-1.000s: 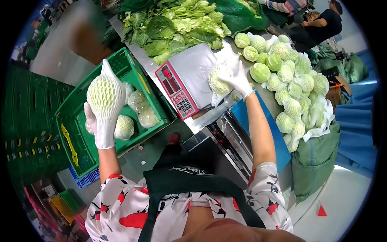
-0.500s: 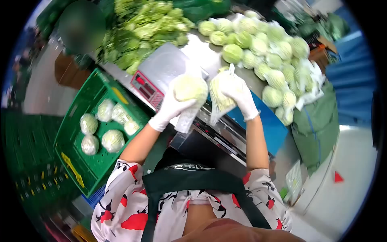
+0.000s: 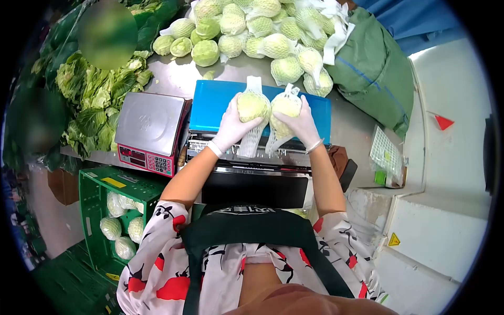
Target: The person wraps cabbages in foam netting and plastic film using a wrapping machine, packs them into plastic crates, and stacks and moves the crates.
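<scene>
Two netted cabbages [image 3: 253,106] | side by side between the hands [image 3: 230,129] | both half-closed, gripping one each

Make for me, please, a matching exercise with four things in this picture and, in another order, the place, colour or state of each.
1. Scale
2. Crate
3. Sack
4. Two held cabbages

A. One in the left hand, one in the right hand
B. Red and silver
C. Right of the cabbage pile
D. With wrapped cabbages inside

Pairs: 1-B, 2-D, 3-C, 4-A
</scene>
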`<action>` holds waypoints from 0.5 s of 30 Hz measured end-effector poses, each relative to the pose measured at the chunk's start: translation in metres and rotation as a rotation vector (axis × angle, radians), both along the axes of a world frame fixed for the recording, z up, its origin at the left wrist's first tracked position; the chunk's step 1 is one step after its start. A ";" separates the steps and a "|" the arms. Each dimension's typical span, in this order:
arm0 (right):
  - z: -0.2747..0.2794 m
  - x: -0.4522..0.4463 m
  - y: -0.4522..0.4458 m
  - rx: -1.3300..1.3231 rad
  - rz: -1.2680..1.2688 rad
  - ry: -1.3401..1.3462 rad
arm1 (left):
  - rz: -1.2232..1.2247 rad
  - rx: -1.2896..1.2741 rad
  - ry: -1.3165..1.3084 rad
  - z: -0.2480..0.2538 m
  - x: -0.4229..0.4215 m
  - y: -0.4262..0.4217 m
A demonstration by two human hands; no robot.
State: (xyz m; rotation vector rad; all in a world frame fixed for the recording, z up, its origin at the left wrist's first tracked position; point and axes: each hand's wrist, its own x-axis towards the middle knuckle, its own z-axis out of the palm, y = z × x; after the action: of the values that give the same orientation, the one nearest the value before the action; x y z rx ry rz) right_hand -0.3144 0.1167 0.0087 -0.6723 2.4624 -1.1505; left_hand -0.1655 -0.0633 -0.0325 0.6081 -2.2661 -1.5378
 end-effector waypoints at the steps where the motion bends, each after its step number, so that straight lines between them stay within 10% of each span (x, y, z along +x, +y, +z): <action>1: 0.005 -0.001 0.001 -0.031 0.004 -0.067 | -0.042 -0.004 0.015 -0.004 0.003 -0.005; 15: -0.008 0.029 0.068 -0.395 -0.221 -0.187 | -0.034 0.374 0.010 0.001 0.061 -0.028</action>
State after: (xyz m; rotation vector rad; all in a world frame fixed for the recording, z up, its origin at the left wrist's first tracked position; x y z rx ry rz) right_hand -0.2851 0.1848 0.0011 -0.3740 2.2119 -1.7271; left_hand -0.1040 -0.0918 -0.0310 0.6577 -2.0018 -1.9959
